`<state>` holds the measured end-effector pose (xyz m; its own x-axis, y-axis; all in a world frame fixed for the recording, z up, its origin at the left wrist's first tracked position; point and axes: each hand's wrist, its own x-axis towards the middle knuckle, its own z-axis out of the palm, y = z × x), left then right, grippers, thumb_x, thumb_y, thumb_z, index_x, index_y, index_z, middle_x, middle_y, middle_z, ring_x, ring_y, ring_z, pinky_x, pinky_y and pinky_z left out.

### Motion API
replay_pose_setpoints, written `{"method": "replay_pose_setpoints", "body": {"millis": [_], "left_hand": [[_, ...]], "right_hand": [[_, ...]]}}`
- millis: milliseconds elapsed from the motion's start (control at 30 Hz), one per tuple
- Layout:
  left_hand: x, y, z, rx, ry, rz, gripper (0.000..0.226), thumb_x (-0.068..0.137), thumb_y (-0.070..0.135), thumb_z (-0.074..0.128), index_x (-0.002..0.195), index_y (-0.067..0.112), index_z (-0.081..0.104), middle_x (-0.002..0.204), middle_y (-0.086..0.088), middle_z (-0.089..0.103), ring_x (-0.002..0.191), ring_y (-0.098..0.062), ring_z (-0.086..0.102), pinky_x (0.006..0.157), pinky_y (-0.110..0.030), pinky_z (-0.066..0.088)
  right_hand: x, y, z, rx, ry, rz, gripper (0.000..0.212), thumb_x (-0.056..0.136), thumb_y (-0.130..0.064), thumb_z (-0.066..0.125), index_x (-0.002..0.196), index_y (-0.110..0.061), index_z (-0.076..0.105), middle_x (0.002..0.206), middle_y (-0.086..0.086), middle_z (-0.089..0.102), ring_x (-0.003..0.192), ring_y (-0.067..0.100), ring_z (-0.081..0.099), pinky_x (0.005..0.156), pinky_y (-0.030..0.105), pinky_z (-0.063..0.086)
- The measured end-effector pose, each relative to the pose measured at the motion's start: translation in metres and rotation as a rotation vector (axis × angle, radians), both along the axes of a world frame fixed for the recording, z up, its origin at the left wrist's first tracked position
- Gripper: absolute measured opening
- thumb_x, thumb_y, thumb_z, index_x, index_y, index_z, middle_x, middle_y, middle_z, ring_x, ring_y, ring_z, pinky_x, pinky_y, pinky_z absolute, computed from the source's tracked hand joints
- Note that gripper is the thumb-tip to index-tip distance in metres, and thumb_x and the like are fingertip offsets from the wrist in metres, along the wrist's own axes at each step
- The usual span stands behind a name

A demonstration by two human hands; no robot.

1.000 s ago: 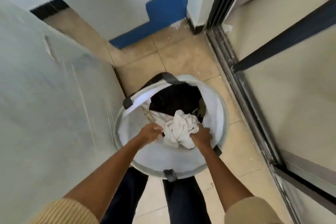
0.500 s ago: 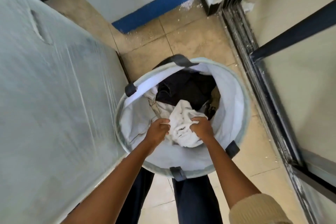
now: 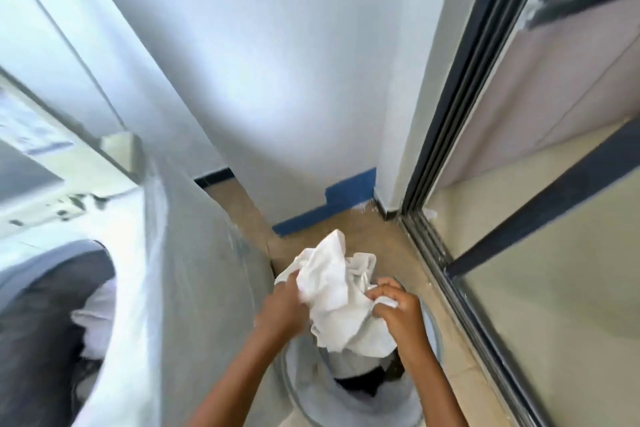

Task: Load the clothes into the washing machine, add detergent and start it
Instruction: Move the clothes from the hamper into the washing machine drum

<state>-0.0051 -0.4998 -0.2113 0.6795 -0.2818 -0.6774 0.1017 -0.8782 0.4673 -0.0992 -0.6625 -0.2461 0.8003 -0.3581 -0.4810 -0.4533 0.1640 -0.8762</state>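
Just in front of the body, at twelve o'clock, the laundry basket [image 3: 433,333] stands on the tiled floor with some dark clothing [image 3: 360,386] lying in its bottom. Above it both hands hold the white garment [image 3: 329,291] clear of the rim. The left hand [image 3: 282,308] has its fingers curled into the cloth from the nine o'clock side, and the right hand [image 3: 398,317] pinches a bunched fold at three o'clock, thumb and fingers closed on it. The step in hand looks like carrying this piece across to the washing machine [image 3: 194,288], whose side wall rises just beside the basket. Its drum opening [image 3: 45,274] lies round at about nine to ten o'clock and already holds dark and white laundry. To do it well, lift the bundle high enough that the hanging lower edge clears both the basket rim and the top edge of the machine. Swing it leftward with both grips kept firm, and let go only once it is over the opening, dropping it loose rather than wadded. Farther off, a blue strip [image 3: 346,199] runs along the wall base at twelve o'clock and a sliding door frame [image 3: 450,246] at two o'clock
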Motion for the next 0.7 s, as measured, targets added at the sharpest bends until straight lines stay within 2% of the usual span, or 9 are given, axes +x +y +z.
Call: {"method": "replay_pose_setpoints", "body": {"millis": [67,133,200,267,367,467,567,633,700], "left_hand": [[0.016,-0.001,0.076,-0.111,-0.037,0.026,0.060,0.089,0.015,0.049,0.143,0.015,0.023,0.144,-0.005,0.037,0.131,-0.026,0.040,0.107,-0.031,0.034],[0.019,-0.003,0.132,-0.289,0.007,0.050,0.062,0.090,0.010,0.053,0.142,0.018,0.021,0.133,0.006,0.039,0.125,-0.018,0.042,0.098,-0.023,0.039],[0.020,0.016,0.185,-0.462,-0.009,0.039,0.073,0.083,0.028,0.065,0.138,0.032,0.016,0.129,0.016,0.037,0.121,-0.006,0.041,0.085,-0.008,0.041],[0.021,0.041,0.233,-0.614,-0.042,0.035,0.090,0.065,0.053,0.071,0.135,0.039,0.015,0.136,0.021,0.038,0.125,0.001,0.041,0.088,-0.004,0.041],[0.030,0.074,0.274,-0.831,-0.017,0.164,0.090,0.066,0.072,0.061,0.140,0.042,0.020,0.141,0.020,0.042,0.127,0.002,0.044,0.108,-0.025,0.037],[0.026,0.102,0.297,-1.027,0.046,0.418,0.069,0.075,0.061,0.059,0.134,0.029,0.045,0.128,0.003,0.062,0.117,-0.015,0.059,0.107,-0.041,0.038],[0.027,0.143,0.321,-1.053,-0.151,0.663,0.040,0.076,0.039,0.059,0.106,0.012,0.062,0.092,-0.012,0.073,0.084,-0.027,0.067,0.078,-0.035,0.048],[0.032,0.179,0.335,-1.062,-0.210,0.836,0.028,0.071,0.036,0.054,0.080,0.010,0.056,0.055,-0.007,0.062,0.051,-0.020,0.058,0.053,-0.024,0.045],[0.035,0.220,0.346,-1.071,-0.212,0.935,0.024,0.083,0.037,0.052,0.086,0.013,0.052,0.065,-0.005,0.059,0.056,-0.019,0.056,0.054,-0.027,0.046]], "right_hand": [[0.014,0.006,0.059,0.020,-0.123,-0.072,0.014,0.061,0.002,0.055,0.065,-0.008,0.065,0.075,-0.017,0.066,0.070,-0.006,0.060,0.066,0.009,0.043],[0.024,0.015,0.091,0.060,-0.220,-0.147,0.009,0.061,0.003,0.056,0.067,0.001,0.062,0.076,-0.009,0.067,0.071,-0.001,0.062,0.066,0.011,0.045],[0.040,0.035,0.138,0.025,-0.286,-0.119,0.010,0.060,-0.007,0.051,0.062,-0.001,0.059,0.069,-0.013,0.068,0.066,-0.005,0.061,0.066,0.017,0.044],[0.057,0.058,0.184,0.020,-0.362,-0.087,0.007,0.061,-0.008,0.052,0.060,-0.006,0.058,0.067,-0.013,0.068,0.068,-0.002,0.061,0.069,0.021,0.044],[0.076,0.085,0.252,0.065,-0.500,-0.048,0.015,0.059,-0.002,0.054,0.069,-0.008,0.063,0.077,0.003,0.067,0.077,0.013,0.062,0.072,0.024,0.047],[0.077,0.124,0.304,0.023,-0.575,0.086,0.019,0.061,-0.004,0.052,0.072,-0.012,0.065,0.078,0.002,0.067,0.078,0.013,0.062,0.071,0.021,0.047],[0.073,0.173,0.341,0.055,-0.605,0.304,0.034,0.056,-0.003,0.050,0.075,-0.020,0.072,0.097,-0.001,0.069,0.093,0.010,0.063,0.078,0.017,0.047],[0.071,0.200,0.359,0.081,-0.621,0.535,0.037,0.061,-0.002,0.055,0.083,-0.024,0.076,0.114,-0.008,0.064,0.111,0.005,0.057,0.089,0.018,0.046],[0.071,0.217,0.368,0.144,-0.600,0.746,0.030,0.072,-0.003,0.058,0.088,-0.021,0.076,0.123,-0.011,0.062,0.120,0.007,0.054,0.093,0.024,0.047]]}}
